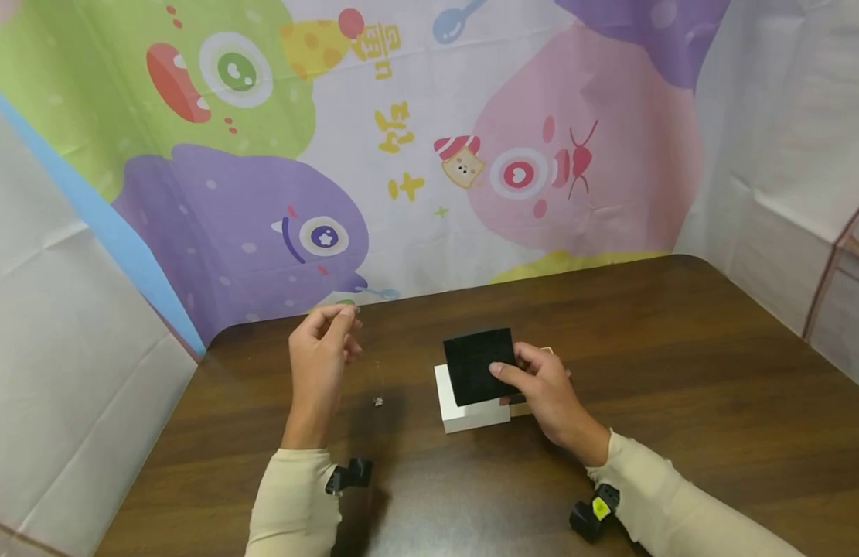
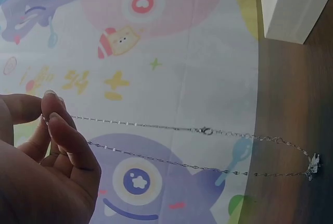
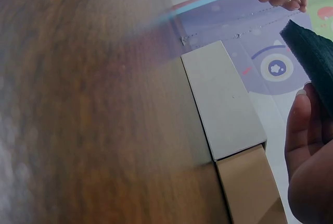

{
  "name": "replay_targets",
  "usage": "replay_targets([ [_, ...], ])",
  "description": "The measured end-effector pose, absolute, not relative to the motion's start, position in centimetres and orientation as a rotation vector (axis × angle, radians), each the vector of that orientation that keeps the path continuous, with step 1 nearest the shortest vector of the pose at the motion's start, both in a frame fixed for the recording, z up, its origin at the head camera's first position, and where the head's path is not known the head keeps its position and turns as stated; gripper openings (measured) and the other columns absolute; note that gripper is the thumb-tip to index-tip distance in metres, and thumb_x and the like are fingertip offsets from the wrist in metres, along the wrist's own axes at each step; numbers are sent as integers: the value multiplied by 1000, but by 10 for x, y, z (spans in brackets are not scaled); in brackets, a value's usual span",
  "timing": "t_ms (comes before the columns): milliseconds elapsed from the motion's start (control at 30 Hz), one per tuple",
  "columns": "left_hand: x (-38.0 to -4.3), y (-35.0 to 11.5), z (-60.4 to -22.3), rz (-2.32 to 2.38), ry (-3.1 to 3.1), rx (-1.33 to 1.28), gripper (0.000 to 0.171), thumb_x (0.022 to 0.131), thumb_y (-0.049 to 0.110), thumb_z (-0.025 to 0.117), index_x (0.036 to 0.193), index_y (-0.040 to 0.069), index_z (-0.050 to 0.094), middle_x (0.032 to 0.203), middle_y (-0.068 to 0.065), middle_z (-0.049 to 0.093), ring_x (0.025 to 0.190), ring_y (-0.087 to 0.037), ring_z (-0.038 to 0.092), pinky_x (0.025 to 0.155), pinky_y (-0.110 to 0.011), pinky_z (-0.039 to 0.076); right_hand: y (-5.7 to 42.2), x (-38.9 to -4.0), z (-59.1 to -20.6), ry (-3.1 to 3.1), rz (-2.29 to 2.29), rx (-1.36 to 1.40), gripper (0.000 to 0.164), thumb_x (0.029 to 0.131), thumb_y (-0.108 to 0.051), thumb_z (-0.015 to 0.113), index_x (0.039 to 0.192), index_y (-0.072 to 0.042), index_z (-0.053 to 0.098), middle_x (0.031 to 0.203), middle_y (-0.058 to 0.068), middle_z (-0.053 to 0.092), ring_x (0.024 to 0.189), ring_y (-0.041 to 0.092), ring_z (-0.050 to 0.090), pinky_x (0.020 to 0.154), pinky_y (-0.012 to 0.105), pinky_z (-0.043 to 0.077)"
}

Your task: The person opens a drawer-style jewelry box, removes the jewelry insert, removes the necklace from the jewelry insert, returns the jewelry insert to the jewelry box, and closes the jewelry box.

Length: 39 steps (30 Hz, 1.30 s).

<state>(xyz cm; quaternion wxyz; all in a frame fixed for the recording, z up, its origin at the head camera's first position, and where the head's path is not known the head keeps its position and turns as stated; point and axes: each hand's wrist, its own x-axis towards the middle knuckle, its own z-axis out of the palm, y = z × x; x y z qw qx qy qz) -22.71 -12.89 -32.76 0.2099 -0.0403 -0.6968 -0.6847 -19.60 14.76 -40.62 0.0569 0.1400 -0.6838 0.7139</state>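
A thin silver necklace (image 2: pixel 206 130) hangs in a long loop from my left hand (image 1: pixel 319 352), which pinches it between thumb and fingers. At its low end dangles a small shiny pendant (image 1: pixel 378 401); the clasp shows partway along the chain in the left wrist view. My right hand (image 1: pixel 553 394) holds a flat black square pad (image 1: pixel 478 367) by its right edge, thumb on the face toward me. Behind and below the pad is a white box (image 1: pixel 476 419), partly covered by it. A tan box part (image 3: pixel 252 187) adjoins the white box, mostly hidden behind my right hand in the head view.
Everything is over a dark brown wooden table (image 1: pixel 680 348). A cloth backdrop (image 1: pixel 429 247) with cartoon monsters hangs at the table's far edge, and pale sheets (image 1: pixel 784 155) close off both sides. Each sleeve has a black wrist camera (image 1: pixel 588 520) at the cuff.
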Motion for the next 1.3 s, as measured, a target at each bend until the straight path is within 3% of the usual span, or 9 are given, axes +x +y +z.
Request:
replay_targets([
  [467, -229, -133, -330, -1881, -1960, -45, 24, 100, 21, 63, 95, -1, 70, 80, -4, 65, 53, -18, 56, 51, -24, 46, 148, -196, -407, -2066, 2164, 423, 19, 95, -8, 65, 105, 8, 63, 89, 15, 63, 76, 20, 65, 61, 39, 58],
  [700, -231, -136, -331, -1871, -1978, -15, 29, 102, 22, 59, 96, -4, 68, 82, -4, 65, 56, -21, 56, 53, -26, 46, 148, -195, -406, -2070, 2164, 415, 19, 95, -8, 65, 104, 9, 63, 89, 15, 63, 76, 20, 65, 61, 39, 58],
  [1033, -231, -139, -332, -1810, -2036, 8, 32, 102, 24, 58, 95, -6, 68, 82, -4, 65, 55, -13, 55, 53, -24, 45, 148, -195, -406, -2081, 2149, 433, 19, 96, -10, 65, 102, 8, 62, 88, 16, 63, 76, 20, 64, 62, 40, 58],
  [1300, -232, -139, -334, -1735, -2134, 42, 28, 102, 25, 59, 90, 2, 69, 88, -8, 66, 58, -18, 58, 58, -27, 49, 149, -195, -406, -2083, 2153, 441, 20, 96, -10, 65, 102, 9, 62, 88, 16, 62, 77, 20, 64, 63, 41, 58],
])
